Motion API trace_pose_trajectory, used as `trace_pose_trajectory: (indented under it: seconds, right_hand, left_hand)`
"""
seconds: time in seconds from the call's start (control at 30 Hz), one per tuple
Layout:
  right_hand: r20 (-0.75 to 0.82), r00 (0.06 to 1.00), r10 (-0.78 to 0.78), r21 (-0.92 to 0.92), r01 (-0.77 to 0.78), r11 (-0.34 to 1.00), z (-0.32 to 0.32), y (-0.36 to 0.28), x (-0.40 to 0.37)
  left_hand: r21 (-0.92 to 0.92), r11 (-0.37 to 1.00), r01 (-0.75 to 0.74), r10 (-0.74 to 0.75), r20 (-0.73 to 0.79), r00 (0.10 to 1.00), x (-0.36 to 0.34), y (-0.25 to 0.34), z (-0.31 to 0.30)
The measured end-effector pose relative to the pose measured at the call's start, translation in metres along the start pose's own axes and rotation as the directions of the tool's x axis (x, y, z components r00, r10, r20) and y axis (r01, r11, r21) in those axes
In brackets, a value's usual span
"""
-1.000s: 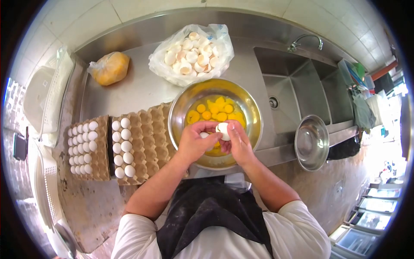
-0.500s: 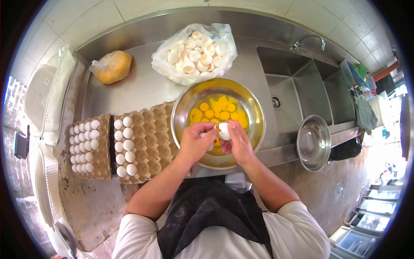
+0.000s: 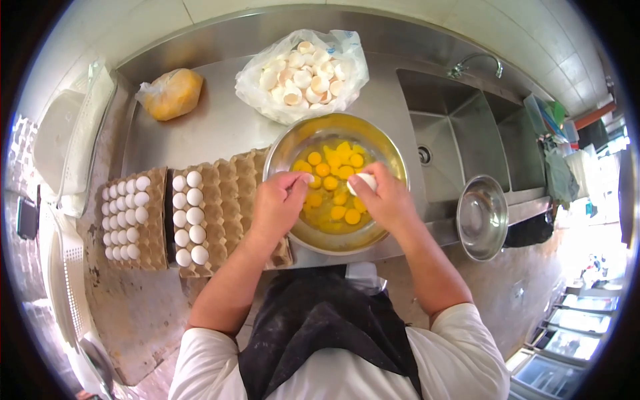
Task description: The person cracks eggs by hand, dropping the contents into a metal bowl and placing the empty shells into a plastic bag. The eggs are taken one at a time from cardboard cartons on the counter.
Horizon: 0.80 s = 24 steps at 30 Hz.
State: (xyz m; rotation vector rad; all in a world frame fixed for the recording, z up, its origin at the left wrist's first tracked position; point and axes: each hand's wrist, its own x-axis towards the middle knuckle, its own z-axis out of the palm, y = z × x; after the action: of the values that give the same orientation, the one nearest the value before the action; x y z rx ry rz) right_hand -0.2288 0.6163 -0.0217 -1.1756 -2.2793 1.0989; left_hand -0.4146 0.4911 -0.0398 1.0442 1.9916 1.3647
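Above the steel bowl (image 3: 383, 141) at the counter's (image 3: 220, 120) front edge, the right hand (image 3: 390, 200) curls its fingers round a white eggshell (image 3: 361, 183), whole or halved unclear, long axis roughly sideways. Leftward, the left hand's (image 3: 279, 200) fingertips pinch an unidentifiable whitish piece (image 3: 307, 178).

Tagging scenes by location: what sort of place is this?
Probably a commercial or bakery kitchen: a steel counter with built-in sinks, big egg trays, and a large metal bowl holding many cracked eggs.
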Motion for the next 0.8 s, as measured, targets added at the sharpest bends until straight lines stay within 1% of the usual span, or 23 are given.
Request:
trace_pose_trajectory:
  seconds: [0.03,0.07,0.13,0.2,0.23,0.3,0.4,0.53,0.57,0.63,0.67,0.7,0.73,0.77,0.8]
  right_hand:
    - [-0.009,1.0,0.007,-0.109,-0.008,0.994,-0.01,-0.012,0.001]
    - [-0.004,1.0,0.003,-0.114,-0.004,0.993,-0.016,-0.018,0.004]
    - [0.0,1.0,-0.021,-0.228,0.02,0.973,-0.025,-0.029,0.008]
    - [-0.01,0.999,-0.031,-0.257,0.027,0.966,-0.03,-0.036,0.009]
    - [-0.023,0.999,-0.034,-0.283,0.026,0.959,-0.031,-0.039,0.009]
    - [-0.037,0.998,-0.044,-0.296,0.032,0.955,-0.035,-0.043,0.01]
    - [-0.042,0.998,-0.053,-0.318,0.037,0.948,-0.04,-0.045,0.012]
    - [-0.023,0.999,-0.043,-0.317,0.034,0.948,-0.048,-0.05,0.015]
    - [-0.025,0.999,-0.042,-0.317,0.032,0.948,-0.047,-0.045,0.017]
    - [-0.061,0.98,-0.189,-0.146,0.179,0.973,-0.041,-0.025,0.023]
    - [-0.066,0.979,-0.194,-0.146,0.183,0.972,-0.038,-0.018,0.028]
    - [0.115,0.99,0.079,0.16,-0.097,0.982,-0.036,-0.011,0.036]
    - [0.364,0.89,0.273,0.383,-0.411,0.827,-0.033,-0.006,0.042]
    - [0.361,0.894,0.266,0.385,-0.403,0.83,-0.03,-0.004,0.049]
    - [0.379,0.895,0.235,0.446,-0.399,0.801,-0.024,-0.005,0.057]
  left_hand:
    - [-0.005,1.0,0.005,-0.005,-0.005,1.0,0.0,0.001,-0.004]
    - [0.009,1.0,-0.018,0.018,-0.005,1.0,0.0,0.002,-0.007]
    - [0.014,0.999,-0.041,0.042,-0.018,0.999,-0.002,-0.001,-0.013]
    - [0.096,0.994,-0.056,0.055,0.012,0.998,-0.003,-0.006,-0.016]
    - [0.094,0.994,-0.055,0.054,0.008,0.998,-0.004,-0.006,-0.016]
    - [0.029,1.0,-0.009,0.009,-0.001,1.0,-0.004,-0.006,-0.016]
    - [0.008,1.0,-0.019,0.019,-0.003,1.0,-0.003,-0.006,-0.015]
    - [0.007,1.0,-0.017,0.017,0.007,1.0,0.0,-0.003,-0.013]
    - [0.043,0.999,-0.027,0.026,0.03,0.999,0.002,-0.002,-0.013]
    - [0.08,0.996,-0.044,0.04,0.052,0.998,0.007,0.005,-0.012]
    - [0.137,0.988,-0.065,0.054,0.078,0.996,0.014,0.012,-0.013]
    - [0.194,0.977,-0.088,0.069,0.101,0.993,0.022,0.019,-0.013]
    - [0.196,0.976,-0.093,0.075,0.096,0.992,0.032,0.026,-0.013]
    - [0.23,0.965,-0.122,0.105,0.088,0.991,0.046,0.032,-0.012]
    - [0.265,0.952,-0.152,0.136,0.078,0.988,0.061,0.039,-0.012]
